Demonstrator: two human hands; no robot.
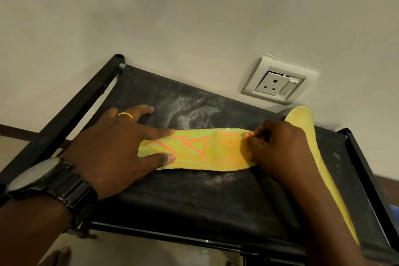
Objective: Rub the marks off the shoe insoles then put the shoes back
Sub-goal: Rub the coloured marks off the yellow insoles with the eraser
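Insoles, two of yellow foam, lie on the biggest thing in view: a dusty black fabric shelf (pixel 194 201) atop a metal-framed rack against a cream wall. One plain yellow insole (pixel 302 123) runs along the shelf's right edge, partly under the right forearm, seemingly set aside. The yellow insole with orange scribbled marks (pixel 205 153) lies flat across the shelf's middle. The left hand (pixel 121 147), wearing a black wristwatch (pixel 43 177), presses down on the marked insole's left end with fingers (pixel 162 133) straight and spread, likely to stop it sliding. The right hand (pixel 278 149) curls at its right end, pinching a small orange piece (pixel 248 135) against the foam, probably to rub. No shoes show.
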